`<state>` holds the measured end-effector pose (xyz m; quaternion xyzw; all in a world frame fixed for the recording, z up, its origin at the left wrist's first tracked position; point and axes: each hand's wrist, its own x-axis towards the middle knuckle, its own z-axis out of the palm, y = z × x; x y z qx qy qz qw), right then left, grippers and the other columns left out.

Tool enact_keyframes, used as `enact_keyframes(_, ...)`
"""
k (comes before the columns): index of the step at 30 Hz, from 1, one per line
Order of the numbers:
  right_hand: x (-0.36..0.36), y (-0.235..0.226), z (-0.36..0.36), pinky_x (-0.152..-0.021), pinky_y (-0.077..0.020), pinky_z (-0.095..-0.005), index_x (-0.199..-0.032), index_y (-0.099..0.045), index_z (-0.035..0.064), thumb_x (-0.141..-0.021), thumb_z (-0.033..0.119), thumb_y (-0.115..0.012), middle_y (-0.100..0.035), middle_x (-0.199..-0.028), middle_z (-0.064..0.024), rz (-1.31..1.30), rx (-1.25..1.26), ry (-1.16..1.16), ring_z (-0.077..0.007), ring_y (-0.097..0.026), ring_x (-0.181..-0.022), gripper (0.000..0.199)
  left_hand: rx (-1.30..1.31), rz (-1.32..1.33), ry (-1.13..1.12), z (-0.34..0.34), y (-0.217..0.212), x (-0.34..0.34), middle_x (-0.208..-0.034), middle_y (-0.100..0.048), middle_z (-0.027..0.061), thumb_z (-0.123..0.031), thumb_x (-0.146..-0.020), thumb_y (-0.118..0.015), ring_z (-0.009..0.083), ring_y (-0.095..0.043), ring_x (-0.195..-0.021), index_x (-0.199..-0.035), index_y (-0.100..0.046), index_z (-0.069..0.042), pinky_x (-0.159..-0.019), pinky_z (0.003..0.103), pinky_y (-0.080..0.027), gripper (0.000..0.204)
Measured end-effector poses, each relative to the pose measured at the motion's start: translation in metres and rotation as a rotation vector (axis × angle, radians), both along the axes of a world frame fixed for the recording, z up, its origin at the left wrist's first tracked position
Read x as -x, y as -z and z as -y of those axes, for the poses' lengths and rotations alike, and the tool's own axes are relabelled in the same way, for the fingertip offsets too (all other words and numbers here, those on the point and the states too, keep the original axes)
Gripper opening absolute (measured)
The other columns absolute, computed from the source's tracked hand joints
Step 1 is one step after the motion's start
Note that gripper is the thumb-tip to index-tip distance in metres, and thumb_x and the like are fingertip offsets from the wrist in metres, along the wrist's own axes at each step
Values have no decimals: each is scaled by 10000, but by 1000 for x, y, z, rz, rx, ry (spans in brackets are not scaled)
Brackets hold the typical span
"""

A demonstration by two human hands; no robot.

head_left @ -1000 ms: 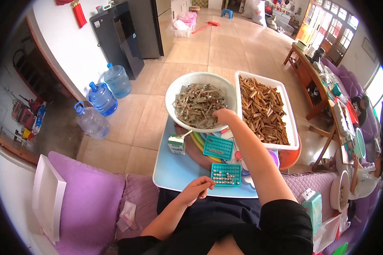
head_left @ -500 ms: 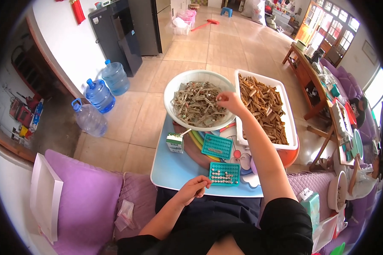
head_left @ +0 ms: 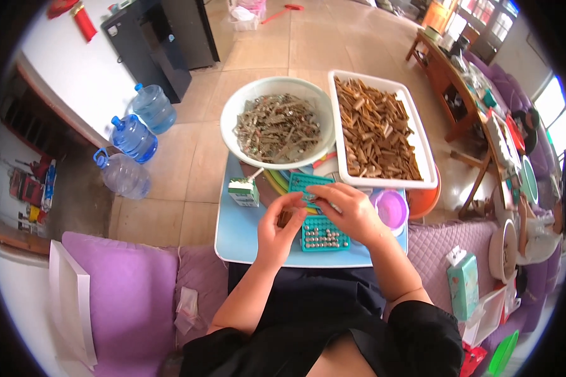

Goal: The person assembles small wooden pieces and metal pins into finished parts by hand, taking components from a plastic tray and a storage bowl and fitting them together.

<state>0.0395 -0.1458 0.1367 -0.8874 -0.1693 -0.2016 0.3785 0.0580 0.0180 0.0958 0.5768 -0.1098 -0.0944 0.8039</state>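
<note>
My left hand [head_left: 279, 231] and my right hand [head_left: 349, 212] meet above two teal trays, fingertips pinched close together. What they hold between them is too small to make out; something brownish shows in the curl of the left fingers. Just below them lies the nearer teal tray [head_left: 325, 245], its rows of pits partly filled with small silvery pieces. The farther teal tray [head_left: 300, 178] is partly covered by my fingers. Beyond stands a large pale basin [head_left: 231, 139] heaped with thin grey-green strips [head_left: 277, 129]. Right of it, a white rectangular tub [head_left: 426, 157] holds many short brown pieces [head_left: 377, 135].
On the light-blue table [head_left: 233, 242] stand a small green-and-white carton [head_left: 243, 191] and a purple bowl [head_left: 392, 210]. Blue water bottles [head_left: 134, 139] line the left wall. A purple padded seat [head_left: 132, 295] is at the left. Another person's arm [head_left: 527, 217] shows at far right.
My right hand has come back from the basin to the teal trays. My left hand has risen forward to join it. The whole view has shifted, with the basin and tub now higher in it.
</note>
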Motion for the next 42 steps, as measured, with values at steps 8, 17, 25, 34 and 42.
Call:
enact_keyframes(8, 39, 7, 11, -638, -522, -273, -918, -623, 29, -704, 15, -726, -647, -807, -80, -107, -142, -36, -177, -646, -718, 238, 48, -185, 250, 7, 14, 14, -712, -582, -50, -107, -840, -650, -8, -390, -528, -972, -599, -37, -448, 159, -247, 157)
enact_keyframes(17, 56, 20, 14, -622, -505, -246, -896, -590, 1, -714, -13, -720, -637, -788, -65, -199, -362, 59, -125, -635, -718, 224, 98, -198, 362, 13, 21, 21, -765, -547, -11, -109, -865, -598, 34, -392, -520, -1013, -542, -29, -435, 200, -269, 178)
enact_keyframes(25, 67, 48, 9, -723, -461, -216, -885, -565, -4, -836, 43, -628, -587, -851, -5, -475, -1085, 4, -65, -560, -795, 93, 394, -271, 339, 23, 25, 28, -1032, -550, 61, -144, -944, -469, 117, -515, -893, -1217, -451, -25, -807, 255, -408, 299)
enact_keyframes(34, 63, 61, -6, -719, -448, -217, -872, -551, 0, -850, 39, -608, -571, -857, -11, -474, -1152, -26, -67, -541, -787, 73, 262, -136, 325, 18, 43, 33, -1081, -561, 36, -66, -883, -578, 120, -528, -1012, -1228, -490, 0, -894, 261, -416, 363)
enact_keyframes(42, 63, 72, 4, -718, -498, -276, -952, -474, 66, -831, 102, -663, -552, -924, -33, -689, -1426, -305, -140, -583, -840, 227, 237, -164, 497, 13, 35, 34, -1057, -601, 118, -87, -877, -584, 200, -589, -982, -1232, -484, 0, -792, 309, -520, 379)
